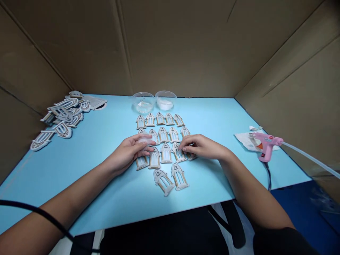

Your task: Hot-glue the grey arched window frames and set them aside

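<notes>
Small arched window-shaped pieces (166,153), white and grey with gold-brown edges, lie in rows on the light blue table (114,209). My left hand (134,148) is over the left end of the rows, its thumb and fingers closed on some translucent white film (146,141). My right hand (200,147) rests at the right end, its fingers curled down onto an arched window piece (179,154). Whatever is between those fingertips is hidden. Two more window pieces, one a tilted window piece (163,181), lie nearest to me.
Two clear round bowls stand behind the rows; the right bowl (165,100) has white material inside. A jumbled pile of arched pieces (63,113) lies at the left. A pink glue gun (266,144) with a long glue stick rests on white paper (244,141) at the right. Cardboard walls (180,46) surround the table.
</notes>
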